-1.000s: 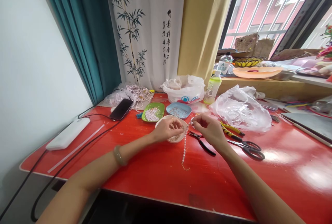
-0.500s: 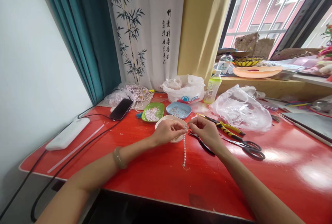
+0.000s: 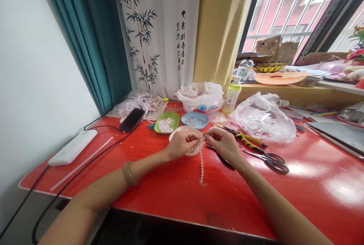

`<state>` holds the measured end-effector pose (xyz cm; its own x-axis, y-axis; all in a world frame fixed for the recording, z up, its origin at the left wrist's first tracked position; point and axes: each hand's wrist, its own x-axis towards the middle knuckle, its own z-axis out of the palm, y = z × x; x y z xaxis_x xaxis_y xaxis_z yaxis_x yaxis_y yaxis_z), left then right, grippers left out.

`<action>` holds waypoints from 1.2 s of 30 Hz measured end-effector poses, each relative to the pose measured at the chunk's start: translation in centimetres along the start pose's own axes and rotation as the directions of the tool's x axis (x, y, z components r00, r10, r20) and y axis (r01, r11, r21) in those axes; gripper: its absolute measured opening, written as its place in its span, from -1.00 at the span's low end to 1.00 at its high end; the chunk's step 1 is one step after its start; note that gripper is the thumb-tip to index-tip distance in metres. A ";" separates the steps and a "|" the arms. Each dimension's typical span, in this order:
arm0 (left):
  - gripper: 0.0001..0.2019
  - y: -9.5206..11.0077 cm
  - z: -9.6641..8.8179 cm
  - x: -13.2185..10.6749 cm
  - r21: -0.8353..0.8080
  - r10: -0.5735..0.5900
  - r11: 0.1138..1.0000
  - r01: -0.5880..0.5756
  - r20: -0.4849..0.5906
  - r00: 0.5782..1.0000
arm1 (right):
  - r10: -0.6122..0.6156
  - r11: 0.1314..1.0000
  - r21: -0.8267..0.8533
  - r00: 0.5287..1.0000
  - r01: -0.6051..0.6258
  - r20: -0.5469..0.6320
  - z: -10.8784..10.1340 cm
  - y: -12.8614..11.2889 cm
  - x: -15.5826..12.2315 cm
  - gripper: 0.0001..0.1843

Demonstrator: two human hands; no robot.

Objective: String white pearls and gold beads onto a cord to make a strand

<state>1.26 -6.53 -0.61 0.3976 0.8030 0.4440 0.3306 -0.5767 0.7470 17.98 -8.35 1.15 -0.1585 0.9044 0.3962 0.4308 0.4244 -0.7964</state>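
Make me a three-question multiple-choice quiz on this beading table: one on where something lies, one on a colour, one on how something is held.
1. Where do the scissors lie?
A. right of the right hand
B. on the phone
C. in the green dish

2. What colour is the table?
A. blue
B. red
C. white

3. How is the pearl strand held?
A. coiled in the blue dish
B. lying loose, untouched
C. pinched at its top between both hands, hanging to the table

Answers:
1 A, the scissors rest on the table beyond that hand.
2 B, its glossy top is red.
3 C, the left hand and the right hand meet at its upper end.
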 end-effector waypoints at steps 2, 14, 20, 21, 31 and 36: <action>-0.87 0.0 0.0 0.0 0.003 0.004 1.000 -0.004 -0.002 1.000 | -0.007 1.000 -0.018 1.000 0.007 0.002 0.0 0.1 0.0 -0.89; -0.93 0.5 -0.3 0.0 -0.005 0.054 0.999 -0.054 0.018 0.998 | -0.115 0.971 -0.215 0.992 0.103 -0.047 -0.4 0.0 0.0 -0.90; -0.94 0.4 0.0 0.3 -0.065 0.047 0.997 -0.043 0.070 0.996 | -0.252 0.902 -0.380 0.964 0.204 -0.082 -0.4 0.0 -0.1 -0.92; -0.94 0.4 0.0 0.3 -0.085 0.042 0.996 -0.035 0.079 0.996 | -0.279 0.886 -0.406 0.957 0.223 -0.084 -0.4 0.1 -0.1 -0.92; -0.84 0.8 -0.4 0.3 -0.272 -0.074 0.959 0.080 0.031 0.997 | -0.374 0.834 -0.467 0.923 0.294 -0.088 -0.4 -0.4 -0.4 -0.92; -0.75 1.0 0.0 0.2 -0.339 -0.109 0.933 0.123 0.058 0.992 | -0.325 0.866 -0.423 0.943 0.267 -0.070 -0.2 -0.9 -0.7 -0.90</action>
<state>1.65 -6.97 0.24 0.4082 0.8511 0.3300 0.0670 -0.3885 0.9190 17.89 -9.36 1.68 -0.2276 0.7116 0.6646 0.7067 0.5903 -0.3901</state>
